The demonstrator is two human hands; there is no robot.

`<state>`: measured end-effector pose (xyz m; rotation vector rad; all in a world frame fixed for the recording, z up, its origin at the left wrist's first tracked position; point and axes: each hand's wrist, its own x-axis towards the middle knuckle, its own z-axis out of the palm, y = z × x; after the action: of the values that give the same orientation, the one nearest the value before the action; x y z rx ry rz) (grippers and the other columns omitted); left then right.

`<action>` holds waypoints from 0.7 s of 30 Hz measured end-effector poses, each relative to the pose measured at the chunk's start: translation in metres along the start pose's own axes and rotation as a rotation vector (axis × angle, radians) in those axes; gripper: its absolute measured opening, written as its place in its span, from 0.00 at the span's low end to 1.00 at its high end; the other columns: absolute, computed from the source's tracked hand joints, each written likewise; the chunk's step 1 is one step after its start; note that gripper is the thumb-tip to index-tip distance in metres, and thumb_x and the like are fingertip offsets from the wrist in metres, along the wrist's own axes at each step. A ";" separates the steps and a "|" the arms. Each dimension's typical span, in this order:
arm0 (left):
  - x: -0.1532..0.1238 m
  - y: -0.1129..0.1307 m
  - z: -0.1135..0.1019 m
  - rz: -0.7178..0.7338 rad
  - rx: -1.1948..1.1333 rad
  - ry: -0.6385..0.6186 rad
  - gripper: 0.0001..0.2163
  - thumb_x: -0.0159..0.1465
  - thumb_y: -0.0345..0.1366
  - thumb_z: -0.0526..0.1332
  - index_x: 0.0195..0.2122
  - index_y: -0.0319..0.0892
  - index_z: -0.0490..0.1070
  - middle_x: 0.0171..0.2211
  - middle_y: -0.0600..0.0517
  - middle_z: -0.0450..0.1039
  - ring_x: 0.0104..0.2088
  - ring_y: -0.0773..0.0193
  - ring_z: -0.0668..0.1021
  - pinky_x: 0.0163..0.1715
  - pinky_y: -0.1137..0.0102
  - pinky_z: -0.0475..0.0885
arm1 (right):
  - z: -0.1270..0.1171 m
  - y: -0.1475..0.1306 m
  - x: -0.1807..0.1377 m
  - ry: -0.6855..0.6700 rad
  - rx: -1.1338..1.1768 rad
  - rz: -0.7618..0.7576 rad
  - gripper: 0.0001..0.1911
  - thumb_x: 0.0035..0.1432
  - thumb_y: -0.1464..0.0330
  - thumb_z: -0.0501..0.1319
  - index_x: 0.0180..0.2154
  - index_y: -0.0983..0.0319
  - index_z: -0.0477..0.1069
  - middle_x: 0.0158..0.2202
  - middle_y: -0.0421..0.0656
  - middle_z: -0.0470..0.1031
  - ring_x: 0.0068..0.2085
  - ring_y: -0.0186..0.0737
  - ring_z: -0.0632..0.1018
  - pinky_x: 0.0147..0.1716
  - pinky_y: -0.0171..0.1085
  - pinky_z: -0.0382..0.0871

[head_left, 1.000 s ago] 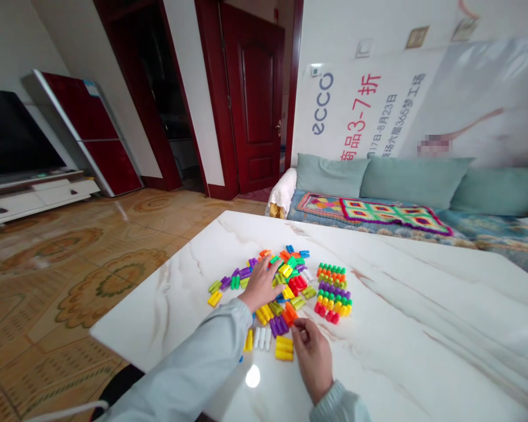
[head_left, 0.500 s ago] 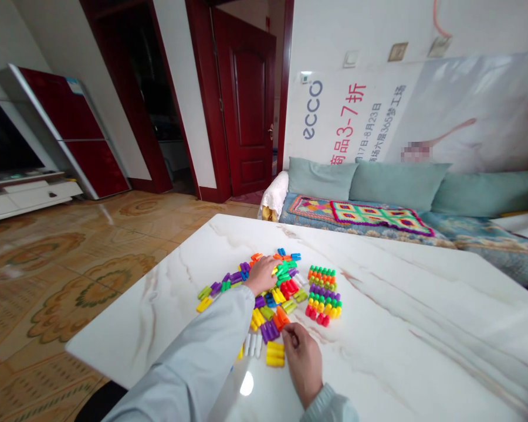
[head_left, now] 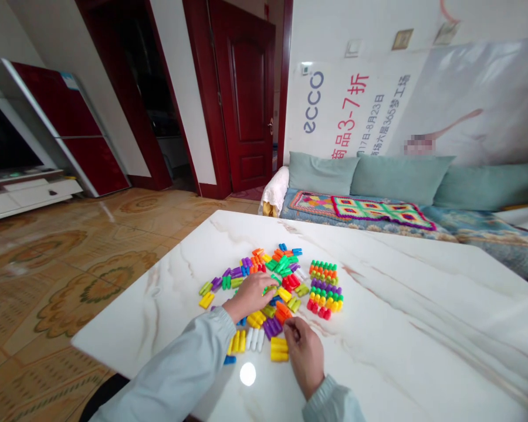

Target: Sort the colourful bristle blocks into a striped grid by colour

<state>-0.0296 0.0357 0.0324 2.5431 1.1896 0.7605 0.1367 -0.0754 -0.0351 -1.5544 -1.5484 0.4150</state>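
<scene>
Over the middle of a loose pile of colourful plastic tube-shaped blocks is my left hand point(head_left: 251, 294). Its fingers are bent together around a green block point(head_left: 273, 281), partly hidden by them. My right hand point(head_left: 306, 350) is closed in a pinch at the pile's near right edge; what its fingers hold, if anything, is hidden. Just left of it lie a yellow block point(head_left: 279, 349) and an orange block point(head_left: 283, 312). A purple block point(head_left: 272, 327) and a white block point(head_left: 255, 339) lie close by. Right of the pile stands a row-by-row assembly of joined blocks point(head_left: 325, 290).
Everything lies on a white marble-patterned table point(head_left: 405, 328). Behind it is a sofa with green cushions point(head_left: 400, 179) and a crocheted cover point(head_left: 382, 212). A red door point(head_left: 250, 105) and a red fridge point(head_left: 88, 152) stand farther back.
My left hand has drawn back towards me and a little left, uncovering blocks at the back of the pile. The right hand stays pinched in nearly the same place. The view has shifted slightly.
</scene>
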 end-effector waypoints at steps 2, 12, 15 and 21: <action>0.015 0.008 0.008 0.034 -0.024 -0.005 0.16 0.62 0.31 0.59 0.50 0.47 0.75 0.48 0.49 0.76 0.50 0.57 0.76 0.55 0.62 0.70 | 0.000 0.000 0.000 0.001 -0.006 0.001 0.12 0.61 0.63 0.55 0.31 0.59 0.75 0.23 0.41 0.77 0.23 0.38 0.75 0.23 0.33 0.62; 0.059 0.033 0.054 0.022 0.015 -0.147 0.15 0.56 0.22 0.59 0.40 0.45 0.79 0.42 0.45 0.75 0.48 0.50 0.75 0.52 0.56 0.70 | -0.001 -0.004 0.001 0.009 -0.026 -0.020 0.10 0.57 0.68 0.55 0.28 0.59 0.73 0.23 0.40 0.76 0.24 0.38 0.75 0.24 0.33 0.60; 0.051 0.036 0.046 -0.001 -0.011 -0.067 0.13 0.61 0.24 0.57 0.41 0.45 0.77 0.43 0.46 0.75 0.49 0.53 0.75 0.54 0.58 0.70 | -0.001 -0.004 0.001 0.009 -0.006 0.002 0.10 0.58 0.67 0.55 0.28 0.59 0.73 0.22 0.40 0.76 0.24 0.38 0.74 0.23 0.33 0.60; -0.005 0.050 0.031 -0.206 -0.521 0.311 0.14 0.65 0.32 0.58 0.52 0.44 0.71 0.51 0.46 0.74 0.51 0.58 0.77 0.52 0.62 0.74 | -0.002 -0.004 0.001 0.049 0.265 0.091 0.18 0.64 0.56 0.54 0.38 0.61 0.76 0.27 0.43 0.78 0.25 0.38 0.76 0.24 0.33 0.67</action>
<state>0.0163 0.0000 0.0253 1.8966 1.1291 1.2536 0.1353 -0.0753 -0.0304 -1.4203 -1.3290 0.6039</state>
